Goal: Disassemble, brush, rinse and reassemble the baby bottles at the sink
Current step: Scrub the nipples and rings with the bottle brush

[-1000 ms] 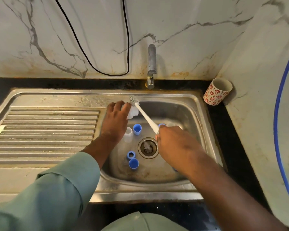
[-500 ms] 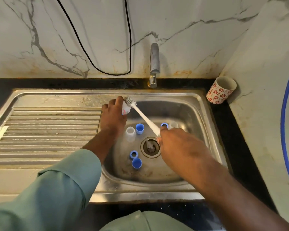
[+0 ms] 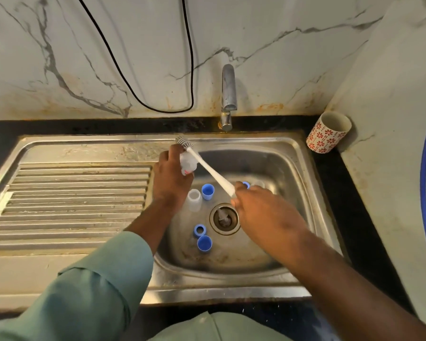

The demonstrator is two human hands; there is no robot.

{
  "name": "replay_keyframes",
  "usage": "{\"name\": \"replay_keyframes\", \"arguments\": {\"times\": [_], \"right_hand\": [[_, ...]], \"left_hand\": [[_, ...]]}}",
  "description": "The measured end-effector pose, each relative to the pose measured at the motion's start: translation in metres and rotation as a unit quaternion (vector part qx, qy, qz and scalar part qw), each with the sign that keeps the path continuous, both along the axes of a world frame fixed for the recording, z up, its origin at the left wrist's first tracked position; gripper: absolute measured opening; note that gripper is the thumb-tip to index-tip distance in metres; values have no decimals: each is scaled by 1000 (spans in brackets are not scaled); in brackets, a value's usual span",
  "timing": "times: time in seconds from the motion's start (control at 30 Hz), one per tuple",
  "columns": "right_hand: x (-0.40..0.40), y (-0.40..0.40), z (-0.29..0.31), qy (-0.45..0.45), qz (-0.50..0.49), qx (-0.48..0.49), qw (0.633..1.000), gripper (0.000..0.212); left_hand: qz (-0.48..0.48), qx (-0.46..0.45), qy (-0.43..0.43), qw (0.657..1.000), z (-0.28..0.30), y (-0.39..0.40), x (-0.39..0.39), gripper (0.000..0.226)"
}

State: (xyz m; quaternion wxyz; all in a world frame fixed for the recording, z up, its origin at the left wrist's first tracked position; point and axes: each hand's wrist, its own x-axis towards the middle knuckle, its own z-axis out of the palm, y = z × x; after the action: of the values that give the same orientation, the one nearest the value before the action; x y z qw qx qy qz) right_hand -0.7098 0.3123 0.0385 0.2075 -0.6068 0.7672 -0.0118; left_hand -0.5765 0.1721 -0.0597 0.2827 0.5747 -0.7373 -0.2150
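- While the left hand point(image 3: 171, 177) curls its fingers round a clear bottle point(image 3: 188, 164) at frame centre,
- the right hand point(image 3: 261, 212) fingers pinch the brush point(image 3: 208, 169) handle above the sink point(image 3: 303, 168).

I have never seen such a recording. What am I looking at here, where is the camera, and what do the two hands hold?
No machine here: a person works with bare hands. The one camera sits on the person's head and looks down at a steel sink. The left hand grips a small clear bottle. The right hand holds a white brush by its handle; the bristles are above the bottle, outside it. In the basin lie another clear bottle, blue caps and a blue ring, near the drain. The tap shows no water. A patterned cup stands on the counter.
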Motion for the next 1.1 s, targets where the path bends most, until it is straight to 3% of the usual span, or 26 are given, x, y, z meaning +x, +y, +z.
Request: {"name": "replay_keyframes", "arguments": {"times": [0.13, 0.23, 0.3, 0.33, 0.4, 0.43, 0.5, 0.67, 0.77, 0.87, 0.93, 1.03, 1.1], "right_hand": [[-9, 29, 7, -5, 1, -21, 1000, 38], [-20, 44, 5, -97, -25, -49, 994, 44], [-24, 47, 0, -204, -94, -43, 974, 42], [-24, 46, -3, -285, -156, -38, 945, 41], [-24, 43, -3, -453, -272, -19, 849, 36], [-25, 42, 0, -512, -295, -4, 806, 34], [-28, 46, 6, -593, -296, 29, 748, 31], [-38, 45, 13, -670, -304, 80, 673, 26], [-46, 43, 18, -683, -294, 100, 662, 29], [-47, 38, 24, -699, -309, 105, 637, 28], [-49, 34, 24, -693, -306, 101, 645, 29], [-49, 29, 22, -696, -309, 105, 640, 38], [-50, 27, 21, -709, -309, 96, 627, 38]], "left_hand": [[27, 10, 22, 999, -2, 6, -4, 67], [87, 84, 157, 980, 0, -6, -4, 66], [58, 135, 219, 965, 3, -8, -4, 62], [39, 182, 270, 945, 7, -6, -6, 57], [15, 294, 401, 867, 11, 1, -7, 44], [10, 329, 457, 826, 13, 4, -5, 40], [22, 343, 502, 793, 13, 3, 3, 42], [-23, 322, 425, 846, 11, -2, 13, 63], [-51, 324, 404, 854, 11, -6, 17, 67], [-84, 323, 352, 875, 14, -10, 16, 53], [-69, 321, 342, 880, 19, -15, 17, 49], [-133, 353, 301, 876, 27, -16, 11, 59], [-131, 357, 333, 863, 30, -15, 6, 55]]}}
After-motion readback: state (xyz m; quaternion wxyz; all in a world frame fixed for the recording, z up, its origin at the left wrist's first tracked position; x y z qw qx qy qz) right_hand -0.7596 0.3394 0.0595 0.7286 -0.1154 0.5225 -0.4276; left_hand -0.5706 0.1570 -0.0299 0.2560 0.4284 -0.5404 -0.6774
